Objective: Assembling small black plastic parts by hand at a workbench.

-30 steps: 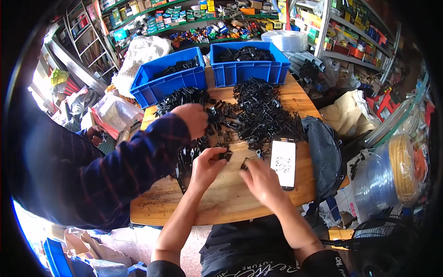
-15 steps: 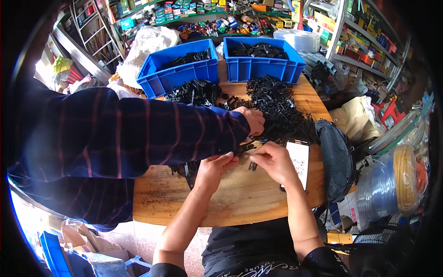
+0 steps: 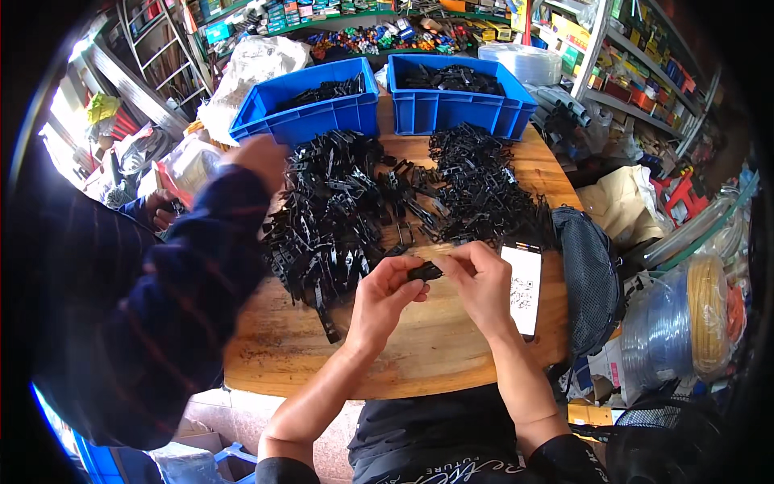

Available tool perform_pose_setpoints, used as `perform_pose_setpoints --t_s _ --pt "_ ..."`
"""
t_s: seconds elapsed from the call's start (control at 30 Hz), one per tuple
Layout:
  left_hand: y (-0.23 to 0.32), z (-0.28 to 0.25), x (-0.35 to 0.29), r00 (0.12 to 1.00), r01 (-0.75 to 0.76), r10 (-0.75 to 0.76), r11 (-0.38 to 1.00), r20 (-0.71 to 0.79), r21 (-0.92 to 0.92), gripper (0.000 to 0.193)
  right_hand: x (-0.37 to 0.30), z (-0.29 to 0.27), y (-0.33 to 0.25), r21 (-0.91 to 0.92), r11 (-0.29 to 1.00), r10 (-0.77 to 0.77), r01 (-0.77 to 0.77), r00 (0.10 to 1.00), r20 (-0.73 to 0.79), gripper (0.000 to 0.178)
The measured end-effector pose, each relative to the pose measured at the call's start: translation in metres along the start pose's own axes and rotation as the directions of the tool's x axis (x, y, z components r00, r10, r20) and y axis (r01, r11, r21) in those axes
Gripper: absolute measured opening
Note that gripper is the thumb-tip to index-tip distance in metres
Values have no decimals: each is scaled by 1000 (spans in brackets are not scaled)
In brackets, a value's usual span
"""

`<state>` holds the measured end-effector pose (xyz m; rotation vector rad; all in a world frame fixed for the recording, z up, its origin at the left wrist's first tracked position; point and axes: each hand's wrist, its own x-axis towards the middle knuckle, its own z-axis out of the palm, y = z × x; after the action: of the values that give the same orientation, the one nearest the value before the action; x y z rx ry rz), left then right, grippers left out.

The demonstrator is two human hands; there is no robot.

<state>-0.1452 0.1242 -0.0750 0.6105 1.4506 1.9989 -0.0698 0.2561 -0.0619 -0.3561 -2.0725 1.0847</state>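
In front of me, above the near part of the wooden table (image 3: 419, 347), my left hand (image 3: 385, 294) grips a small black plastic part (image 3: 425, 272) between thumb and fingers. The thumb and forefinger of my right hand (image 3: 482, 284) pinch together at the part's right end; whether they hold a separate small piece is hidden. Beyond my hands lie two heaps of similar parts, a left heap (image 3: 330, 210) and a right heap (image 3: 484, 181), with loose parts scattered between them.
Two blue bins (image 3: 314, 119) with black parts stand at the back. A phone (image 3: 522, 290) with a lit screen and a dark mesh bag (image 3: 584, 282) lie on the right. At left, a co-worker's plaid sleeve (image 3: 185, 298) and blurred hand (image 3: 262, 161) reach beside the left heap.
The co-worker's arm has swung left from the right heap, uncovering the left heap. My right hand has moved up slightly to the part in my left hand.
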Motion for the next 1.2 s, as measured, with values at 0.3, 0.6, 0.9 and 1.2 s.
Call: perform_pose_setpoints --t_s 0.3,0.6,0.9,1.2 --pt "16 -28 15 958 -201 180 977 -222 -75 18 8 23 18 -166 937 -313 309 950 -2 28" --pt "15 -34 13 992 -20 14 999 -125 -44 40 -1 8 29 -45 977 -189 209 942 277 12" --pt "15 -18 3 986 135 -117 980 121 -149 42 -6 -2 -5 579 815 -128 25 982 138 26" --pt "16 -18 2 977 189 -156 951 147 -245 40 5 -7 -1 286 909 -366 304 910 196 27"
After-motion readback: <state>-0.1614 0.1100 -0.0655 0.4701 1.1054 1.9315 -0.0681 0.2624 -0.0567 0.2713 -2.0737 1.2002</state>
